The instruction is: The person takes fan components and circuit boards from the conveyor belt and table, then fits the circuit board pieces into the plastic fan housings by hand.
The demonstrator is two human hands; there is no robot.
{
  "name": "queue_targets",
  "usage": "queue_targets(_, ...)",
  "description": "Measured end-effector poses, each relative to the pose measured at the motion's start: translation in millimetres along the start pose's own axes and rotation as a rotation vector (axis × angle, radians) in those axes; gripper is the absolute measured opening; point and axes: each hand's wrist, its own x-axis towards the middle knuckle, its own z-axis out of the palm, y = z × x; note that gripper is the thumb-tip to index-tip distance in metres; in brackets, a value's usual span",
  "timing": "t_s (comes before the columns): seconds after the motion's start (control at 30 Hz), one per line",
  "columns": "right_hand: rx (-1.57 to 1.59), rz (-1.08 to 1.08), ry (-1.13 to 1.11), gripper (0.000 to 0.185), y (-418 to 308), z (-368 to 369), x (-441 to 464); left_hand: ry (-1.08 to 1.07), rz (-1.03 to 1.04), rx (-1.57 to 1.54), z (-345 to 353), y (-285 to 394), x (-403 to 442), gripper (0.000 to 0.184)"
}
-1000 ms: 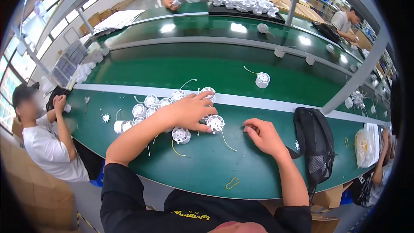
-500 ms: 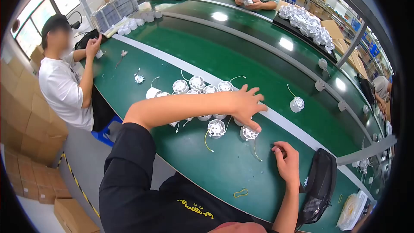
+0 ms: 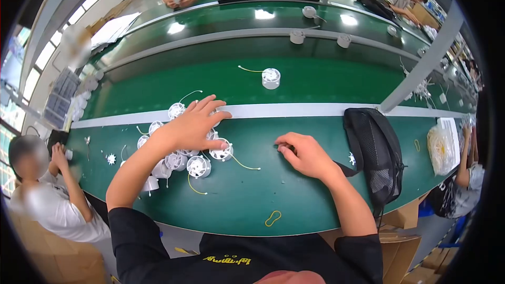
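Several white round plastic housings with spoked tops and thin wires stand in a cluster on the green table, left of centre; one housing point(image 3: 198, 166) is at its near edge. My left hand point(image 3: 195, 125) reaches over the cluster with fingers spread, hiding some of the parts. Just below its thumb sits another housing point(image 3: 221, 149), its yellowish wire trailing right; whether they touch I cannot tell. My right hand point(image 3: 306, 155) rests on the table further right, fingers loosely curled in and no object visible in them. A single housing point(image 3: 271, 78) stands beyond the pale strip.
A black mesh bag point(image 3: 376, 158) lies right of my right hand. Near the front edge is a yellow rubber band point(image 3: 273, 218). A plastic bag of pale parts point(image 3: 442, 147) sits far right. Co-workers sit left, right and across; a metal post point(image 3: 423, 60) rises at right.
The view has swung to the right and levelled. My left hand stays spread over the housings. My right hand is still curled on the table, its index finger a little straighter.
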Motion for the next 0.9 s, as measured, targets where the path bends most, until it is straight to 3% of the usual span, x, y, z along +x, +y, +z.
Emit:
queue_targets(0.13, -0.081, -0.090, 0.006, 0.016, -1, -4, 1, 0.127, 0.018, 0.272, -33, 80, -27, 0.062)
queue_targets(0.2, -0.205, -0.080, 0.028, 0.016, -4, -12, -1, 0.106, 0.159, 0.188, -29, 130, -41, 0.058)
queue_targets(0.27, -0.256, -0.051, 0.056, 0.016, -6, -14, 0, 0.092, 0.447, -0.169, 8, 155, -47, 0.051)
queue_targets(0.3, -0.292, -0.072, 0.081, 0.016, -5, -16, 0, 0.080, 0.458, -0.185, 36, 163, -47, 0.051)
queue_targets(0.37, -0.369, -0.083, 0.113, 0.015, -2, -22, -2, 0.278, 0.577, -0.181, 88, 175, -50, 0.041)
queue_targets(0.4, -0.369, -0.081, 0.122, 0.015, 0, -25, -1, 0.251, 0.597, -0.238, 94, 178, -50, 0.041)
queue_targets(0.5, -0.352, -0.019, 0.124, 0.014, 7, -28, -1, 0.169, 0.442, -0.386, 97, 165, -31, 0.038)
queue_targets(0.63, -0.321, -0.007, 0.106, 0.014, 14, -19, -1, 0.185, 0.391, -0.460, 99, 147, -23, 0.029)
queue_targets(0.9, -0.294, 0.000, 0.060, 0.014, 12, -18, 4, 0.247, 0.449, -0.524, 102, 138, -24, 0.022)
